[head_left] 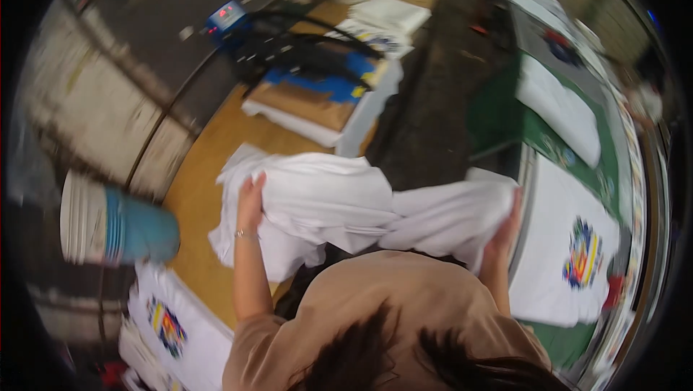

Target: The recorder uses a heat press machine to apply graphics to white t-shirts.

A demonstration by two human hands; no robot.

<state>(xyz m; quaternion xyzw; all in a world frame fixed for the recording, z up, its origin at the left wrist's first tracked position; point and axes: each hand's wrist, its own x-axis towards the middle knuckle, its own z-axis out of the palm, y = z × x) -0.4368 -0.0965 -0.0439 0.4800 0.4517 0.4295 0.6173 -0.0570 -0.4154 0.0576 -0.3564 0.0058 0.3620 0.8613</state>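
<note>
pinching the white cloth between thumb and fingers of the left hand, left of centre in the frame; gripping its other end with the blurred, partly hidden fingers of the right hand, right of centre. holding the cloth wrinkled across the middle, partly over the wooden table. having a white-and-blue bucket at far left and printed white fabric at right.
</note>
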